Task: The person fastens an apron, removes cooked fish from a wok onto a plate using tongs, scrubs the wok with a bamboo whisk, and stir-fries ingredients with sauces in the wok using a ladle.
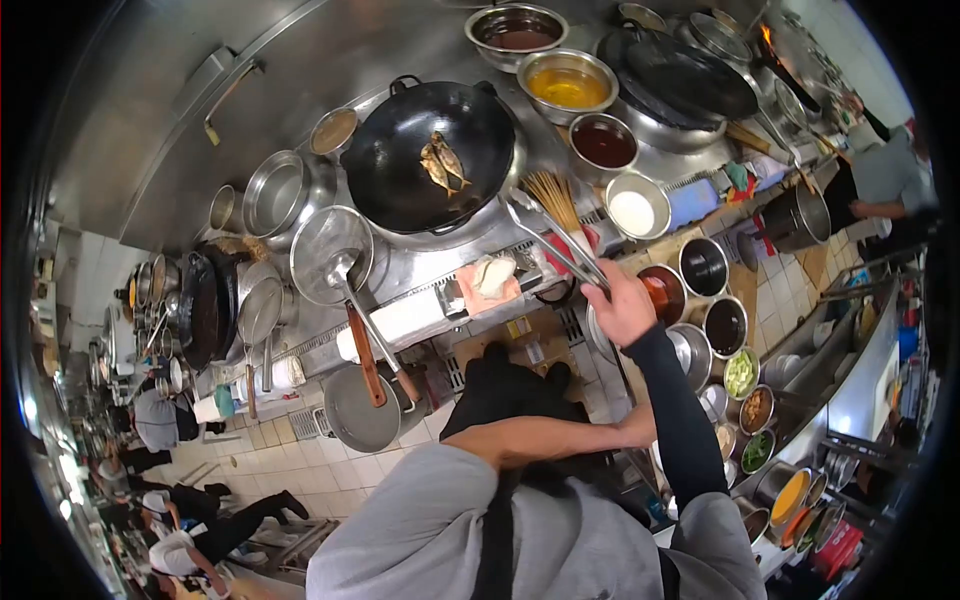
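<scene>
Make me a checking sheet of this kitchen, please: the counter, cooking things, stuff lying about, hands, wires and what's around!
Surface: steel counter, with a wok standing there.
Job's things: fish in the wok; tongs.
Clutter: bowls, brush and strainer around the wok.
Grippers: right hand holds the tongs; left hand partly hidden by the right sleeve, grip unclear.
Cables: none clear enough to confirm.
Surroundings: other people at both sides; flame at upper right.

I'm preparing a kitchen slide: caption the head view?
Right hand holding metal tongs, with fish lying in a black wok nearby.
</scene>
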The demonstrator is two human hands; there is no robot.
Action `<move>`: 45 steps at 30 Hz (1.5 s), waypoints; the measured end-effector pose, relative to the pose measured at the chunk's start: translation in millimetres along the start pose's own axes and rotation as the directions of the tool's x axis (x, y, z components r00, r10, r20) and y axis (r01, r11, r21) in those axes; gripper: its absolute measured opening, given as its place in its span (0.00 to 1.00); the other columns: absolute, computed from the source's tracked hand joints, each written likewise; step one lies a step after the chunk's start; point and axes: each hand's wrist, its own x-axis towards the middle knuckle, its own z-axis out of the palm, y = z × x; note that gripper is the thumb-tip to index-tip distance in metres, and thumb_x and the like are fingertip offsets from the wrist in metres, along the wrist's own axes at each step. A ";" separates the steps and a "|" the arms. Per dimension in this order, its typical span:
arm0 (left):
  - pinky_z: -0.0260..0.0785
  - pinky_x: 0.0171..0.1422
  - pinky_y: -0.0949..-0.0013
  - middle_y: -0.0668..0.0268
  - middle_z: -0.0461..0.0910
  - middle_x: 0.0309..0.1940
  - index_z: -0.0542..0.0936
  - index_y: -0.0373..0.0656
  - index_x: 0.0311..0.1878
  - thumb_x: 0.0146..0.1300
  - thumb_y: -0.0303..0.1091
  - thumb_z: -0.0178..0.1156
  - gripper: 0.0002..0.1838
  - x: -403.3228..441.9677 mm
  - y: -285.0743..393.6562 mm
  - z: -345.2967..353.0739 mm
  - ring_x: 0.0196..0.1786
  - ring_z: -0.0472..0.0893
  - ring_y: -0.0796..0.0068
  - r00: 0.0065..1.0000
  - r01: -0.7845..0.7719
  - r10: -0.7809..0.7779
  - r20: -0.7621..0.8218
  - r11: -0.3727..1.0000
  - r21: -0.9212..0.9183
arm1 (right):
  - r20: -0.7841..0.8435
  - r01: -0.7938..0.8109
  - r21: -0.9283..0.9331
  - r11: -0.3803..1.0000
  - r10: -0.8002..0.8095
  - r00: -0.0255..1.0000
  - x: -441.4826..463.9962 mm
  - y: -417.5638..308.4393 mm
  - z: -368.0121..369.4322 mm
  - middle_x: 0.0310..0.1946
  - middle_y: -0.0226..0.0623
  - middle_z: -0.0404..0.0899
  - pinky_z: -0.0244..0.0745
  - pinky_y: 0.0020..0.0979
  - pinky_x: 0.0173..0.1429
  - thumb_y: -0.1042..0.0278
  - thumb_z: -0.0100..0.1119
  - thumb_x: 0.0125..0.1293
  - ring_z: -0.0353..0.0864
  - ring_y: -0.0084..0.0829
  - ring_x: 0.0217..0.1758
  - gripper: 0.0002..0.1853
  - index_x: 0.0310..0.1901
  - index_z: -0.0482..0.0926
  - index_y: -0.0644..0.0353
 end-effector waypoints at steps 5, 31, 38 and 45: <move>0.82 0.36 0.63 0.53 0.84 0.36 0.70 0.34 0.66 0.71 0.23 0.52 0.21 -51.7 48.0 -124.9 0.30 0.87 0.68 0.899 0.436 -0.425 0.109 0.840 -0.322 | 0.162 -0.007 -0.254 0.967 0.050 0.986 104.5 -23.6 43.8 0.38 0.64 0.83 0.78 0.57 0.51 0.65 0.65 0.67 0.84 0.64 0.45 0.16 0.46 0.76 0.70; 0.85 0.36 0.64 0.55 0.79 0.37 0.69 0.28 0.60 0.74 0.21 0.54 0.15 -331.4 -4.3 -479.7 0.32 0.88 0.62 0.269 -0.072 -0.601 -0.753 0.767 -0.638 | 0.365 0.055 -0.698 0.714 0.289 0.885 302.0 -75.6 187.9 0.48 0.53 0.88 0.83 0.46 0.62 0.65 0.63 0.61 0.87 0.50 0.57 0.17 0.49 0.85 0.65; 0.85 0.35 0.65 0.52 0.82 0.39 0.68 0.24 0.59 0.72 0.20 0.54 0.16 -310.4 5.5 -514.5 0.32 0.88 0.63 0.268 -0.091 -0.569 -0.778 0.789 -0.608 | 0.368 0.063 -0.685 0.726 0.269 0.890 321.1 -50.1 210.8 0.48 0.52 0.88 0.83 0.46 0.62 0.63 0.63 0.59 0.87 0.49 0.57 0.18 0.47 0.86 0.65; 0.83 0.30 0.65 0.47 0.84 0.35 0.70 0.21 0.56 0.69 0.19 0.53 0.15 -259.7 7.6 -592.5 0.26 0.87 0.62 0.276 -0.019 -0.434 -0.857 0.889 -0.457 | 0.403 0.093 -0.647 0.757 0.236 0.884 346.4 -11.0 200.5 0.46 0.53 0.88 0.82 0.45 0.62 0.58 0.66 0.59 0.86 0.53 0.56 0.19 0.43 0.87 0.66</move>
